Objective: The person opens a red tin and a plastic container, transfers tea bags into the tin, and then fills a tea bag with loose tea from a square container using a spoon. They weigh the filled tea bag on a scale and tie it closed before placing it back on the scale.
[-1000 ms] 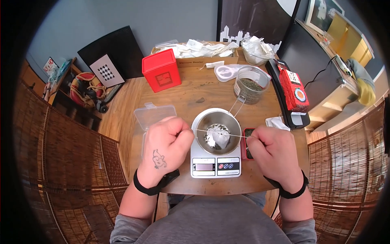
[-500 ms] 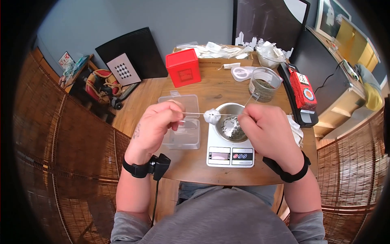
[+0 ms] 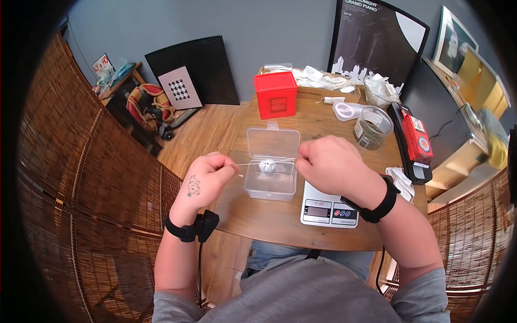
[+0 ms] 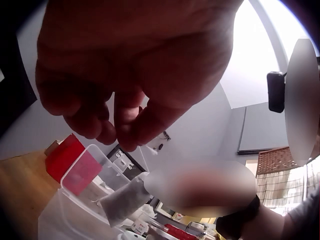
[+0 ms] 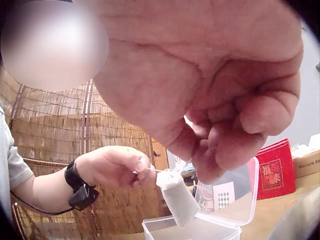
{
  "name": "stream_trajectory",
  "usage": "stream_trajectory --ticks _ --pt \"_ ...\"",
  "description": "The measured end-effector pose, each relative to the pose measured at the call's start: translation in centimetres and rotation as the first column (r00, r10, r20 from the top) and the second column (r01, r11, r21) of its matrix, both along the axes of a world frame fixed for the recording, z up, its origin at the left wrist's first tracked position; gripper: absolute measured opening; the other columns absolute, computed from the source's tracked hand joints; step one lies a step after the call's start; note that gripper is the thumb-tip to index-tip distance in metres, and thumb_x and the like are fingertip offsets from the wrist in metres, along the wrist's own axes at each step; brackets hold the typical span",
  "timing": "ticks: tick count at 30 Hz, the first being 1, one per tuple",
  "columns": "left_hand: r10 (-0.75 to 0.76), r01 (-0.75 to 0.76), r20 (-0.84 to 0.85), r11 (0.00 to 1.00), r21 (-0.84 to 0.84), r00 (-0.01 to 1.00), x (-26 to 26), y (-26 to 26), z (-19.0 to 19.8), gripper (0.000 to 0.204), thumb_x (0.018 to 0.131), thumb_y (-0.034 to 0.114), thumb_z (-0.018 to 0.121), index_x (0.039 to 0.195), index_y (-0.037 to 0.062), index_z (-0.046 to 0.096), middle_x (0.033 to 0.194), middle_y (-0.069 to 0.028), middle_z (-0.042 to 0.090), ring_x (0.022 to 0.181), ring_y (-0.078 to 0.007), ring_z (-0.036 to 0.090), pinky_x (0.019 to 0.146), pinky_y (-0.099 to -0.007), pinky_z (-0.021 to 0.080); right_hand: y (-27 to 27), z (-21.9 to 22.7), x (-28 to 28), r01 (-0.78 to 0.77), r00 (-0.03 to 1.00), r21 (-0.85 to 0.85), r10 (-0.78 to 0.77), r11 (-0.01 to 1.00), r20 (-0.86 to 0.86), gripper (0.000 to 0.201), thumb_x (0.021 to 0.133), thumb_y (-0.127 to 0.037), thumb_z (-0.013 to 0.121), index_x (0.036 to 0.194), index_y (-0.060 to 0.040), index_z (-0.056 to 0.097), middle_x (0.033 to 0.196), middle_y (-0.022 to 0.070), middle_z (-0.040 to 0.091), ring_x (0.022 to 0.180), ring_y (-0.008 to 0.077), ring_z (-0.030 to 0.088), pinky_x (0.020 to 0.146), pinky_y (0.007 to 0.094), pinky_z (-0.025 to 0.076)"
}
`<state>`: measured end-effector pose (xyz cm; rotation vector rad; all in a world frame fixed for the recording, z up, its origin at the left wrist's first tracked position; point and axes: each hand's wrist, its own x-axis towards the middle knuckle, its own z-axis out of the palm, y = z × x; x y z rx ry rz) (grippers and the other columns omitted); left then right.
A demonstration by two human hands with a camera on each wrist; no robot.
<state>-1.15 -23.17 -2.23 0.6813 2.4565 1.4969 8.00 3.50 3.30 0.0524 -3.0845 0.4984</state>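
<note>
A white drawstring tea bag (image 3: 266, 166) with a gathered top hangs from its taut string between my two hands, over an open clear plastic box (image 3: 271, 194). At the left, my left hand (image 3: 207, 180) pinches one end of the string between thumb and finger. My right hand (image 3: 339, 164) grips the other end, its fingers curled. In the right wrist view the bag (image 5: 180, 202) looks filled and hangs tilted above the box. A white kitchen scale (image 3: 329, 216) stands below my right forearm; the metal pot is hidden behind that hand.
Behind the box stands a red canister (image 3: 276, 97). Farther right are a glass jar of dried leaves (image 3: 371, 129), a white plastic ring-shaped item (image 3: 347, 111), and a black appliance with a red package (image 3: 417, 137). A cardboard box (image 3: 328, 95) holds white bags at the back.
The tea bag has moved left out of the metal pot, hung by its string between both hands, and is now over the clear box. My view has shifted left.
</note>
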Motion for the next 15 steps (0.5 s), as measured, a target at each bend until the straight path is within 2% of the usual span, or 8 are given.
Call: stream_trajectory --ticks 2,3,5,9,12,14,15 --pt "0.014 -0.003 0.062 0.987 -0.16 0.998 0.1 0.1 0.1 0.02 0.093 0.017 0.073 0.089 -0.0024 0.073 0.083 -0.0008 0.066 0.074 -0.0103 0.059 0.068 -0.0283 0.046 -0.1 -0.6 -0.6 -0.017 1.0 0.022 0.017 1.0 0.008 0.026 0.09 -0.021 0.057 0.089 -0.005 0.077 0.087 0.0219 0.074 0.088 0.0433 0.072 0.082 0.0545 0.058" --pt "0.013 -0.001 0.069 0.987 -0.158 0.998 -0.1 0.1 -0.1 0.02 0.093 0.017 0.073 0.089 -0.0024 0.073 0.083 -0.0008 0.066 0.074 -0.0103 0.059 0.068 -0.0283 0.046 -0.1 -0.8 -0.8 -0.032 0.999 0.041 0.032 0.999 0.013 0.026 0.09 -0.021 0.057 0.089 -0.005 0.077 0.086 0.0216 0.074 0.089 0.0427 0.072 0.082 0.054 0.058" --pt "-0.038 0.038 0.003 0.982 -0.183 0.999 -0.5 0.1 -0.6 0.023 0.091 0.019 0.076 0.089 -0.0038 0.073 0.082 -0.0053 0.066 0.071 -0.013 0.06 0.064 -0.0322 0.048 -0.1 -0.7 -0.9 -0.024 0.999 0.04 0.023 0.999 0.039 0.026 0.09 -0.021 0.058 0.088 -0.0051 0.078 0.086 0.0213 0.074 0.089 0.0421 0.073 0.082 0.0536 0.058" --pt "-0.063 0.044 -0.078 0.974 -0.22 0.995 -1.4 0.4 -0.8 0.024 0.09 0.019 0.076 0.089 -0.0045 0.073 0.081 -0.0096 0.066 0.072 -0.0156 0.062 0.066 -0.033 0.05 -0.4 -1.5 -2.3 -0.028 0.997 0.057 0.024 0.998 0.072 0.026 0.088 -0.022 0.06 0.086 -0.0053 0.08 0.086 0.0208 0.075 0.09 0.0412 0.073 0.083 0.0527 0.059" --pt "-0.089 0.067 -0.093 0.974 -0.216 0.992 -2.5 0.8 -2.2 0.025 0.09 0.02 0.077 0.088 -0.0044 0.073 0.082 -0.012 0.066 0.071 -0.019 0.064 0.066 -0.0343 0.05 -1.4 -2.1 -4.1 -0.06 0.993 0.046 0.055 0.997 0.107 0.026 0.088 -0.021 0.06 0.085 -0.0052 0.08 0.087 0.0211 0.075 0.089 0.0415 0.073 0.083 0.0524 0.059" --pt "-0.055 0.024 -0.125 0.972 -0.235 0.991 -2.7 1.2 -2.3 0.028 0.09 0.025 0.074 0.089 -0.0021 0.075 0.088 -0.0177 0.069 0.075 -0.0298 0.068 0.07 -0.0394 0.053 -2.4 -2.7 -5.3 -0.09 0.993 -0.004 0.09 0.996 0.078 0.026 0.089 -0.023 0.061 0.086 -0.0055 0.08 0.086 0.021 0.075 0.089 0.0416 0.073 0.083 0.0524 0.059" --pt "-0.055 0.026 -0.12 0.971 -0.237 0.991 -2.9 1.1 -2.5 0.028 0.09 0.025 0.074 0.089 -0.0021 0.075 0.088 -0.0177 0.069 0.075 -0.0298 0.068 0.07 -0.0394 0.053 -2.9 -2.9 -5.7 -0.117 0.992 -0.05 0.119 0.992 0.041 0.027 0.09 -0.025 0.062 0.086 -0.0058 0.081 0.086 0.0209 0.075 0.089 0.0416 0.073 0.082 0.0523 0.058"
